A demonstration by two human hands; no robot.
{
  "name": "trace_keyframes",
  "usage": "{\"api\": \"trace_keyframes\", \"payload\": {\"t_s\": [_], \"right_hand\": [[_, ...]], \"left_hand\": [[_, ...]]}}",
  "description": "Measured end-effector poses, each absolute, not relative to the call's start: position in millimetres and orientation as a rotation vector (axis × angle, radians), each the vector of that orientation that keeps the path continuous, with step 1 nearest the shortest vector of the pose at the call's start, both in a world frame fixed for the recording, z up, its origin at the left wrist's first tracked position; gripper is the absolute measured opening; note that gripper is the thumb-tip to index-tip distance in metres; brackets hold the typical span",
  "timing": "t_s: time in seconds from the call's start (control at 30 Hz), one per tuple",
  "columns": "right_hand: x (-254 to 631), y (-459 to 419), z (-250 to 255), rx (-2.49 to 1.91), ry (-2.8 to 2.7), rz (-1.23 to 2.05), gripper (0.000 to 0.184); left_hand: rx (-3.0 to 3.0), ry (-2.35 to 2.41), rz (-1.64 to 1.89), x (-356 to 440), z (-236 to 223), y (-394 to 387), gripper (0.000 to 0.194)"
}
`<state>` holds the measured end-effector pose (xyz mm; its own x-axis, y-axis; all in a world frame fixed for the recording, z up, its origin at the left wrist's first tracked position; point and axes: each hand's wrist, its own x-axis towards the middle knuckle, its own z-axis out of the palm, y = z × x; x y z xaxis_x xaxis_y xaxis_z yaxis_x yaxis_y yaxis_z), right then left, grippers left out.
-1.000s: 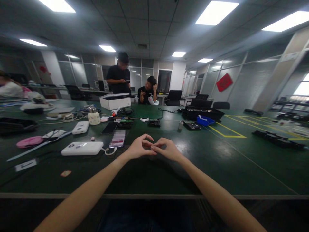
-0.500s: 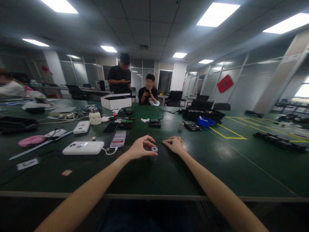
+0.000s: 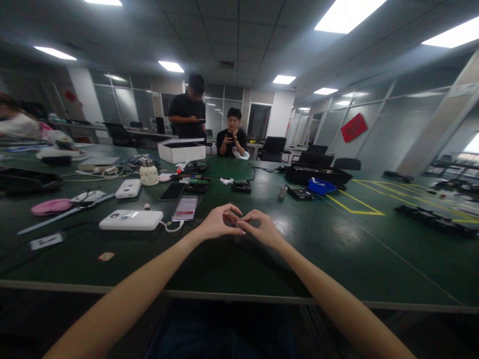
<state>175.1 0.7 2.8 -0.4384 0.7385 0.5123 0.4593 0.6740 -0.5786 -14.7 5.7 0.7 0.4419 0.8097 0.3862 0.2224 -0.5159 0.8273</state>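
The left hand [image 3: 220, 222] is partly open in a C-shape, its thumb and fingers curved around a small metal cylinder [image 3: 238, 239] that stands near the front of the green table [image 3: 209, 271] and is mostly hidden by the fingers. The right hand [image 3: 260, 228] has its thumb and forefinger drawn together over the cylinder's top, meeting the left fingertips; whether a part is grasped between them cannot be told. The table's front edge [image 3: 239, 297] runs below both hands, with bare surface between. A phone [image 3: 186, 208] with a white cable lies just beyond the left wrist. Bare surface extends to the right of the right hand; farther ahead on that side, a second cylinder [image 3: 283, 192] stands beside a black component [image 3: 301, 193]. Half a second earlier, the right hand is apart from the cylinder, whose top is exposed; the left hand keeps its position.
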Motion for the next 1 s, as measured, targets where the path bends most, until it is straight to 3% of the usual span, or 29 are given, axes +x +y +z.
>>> {"api": "trace_keyframes", "payload": {"t_s": [0.17, 0.33, 0.47, 0.67, 0.83, 1.0], "right_hand": [[179, 1, 6, -0.922, -2.142, 0.592, 0.027], [184, 1, 4, -0.905, -2.091, 0.790, 0.053], [184, 0, -2, -0.906, -2.147, 0.829, 0.046], [181, -1, -5, -0.910, -2.188, 0.854, 0.041], [182, 2, -9, -0.899, -2.179, 0.827, 0.040], [181, -1, -7, -0.898, -2.168, 0.840, 0.039]], "left_hand": [[2.134, 0.985, 1.070, -16, 6, 4, 0.046], [2.258, 1.176, 1.137, -20, 8, 5, 0.029], [2.273, 1.286, 1.127, -20, 2, 5, 0.020], [2.292, 1.286, 1.099, -21, 4, 10, 0.021], [2.218, 1.563, 1.306, -37, -1, 39, 0.021], [2.185, 1.851, 1.005, -53, -25, 62, 0.021]]}}
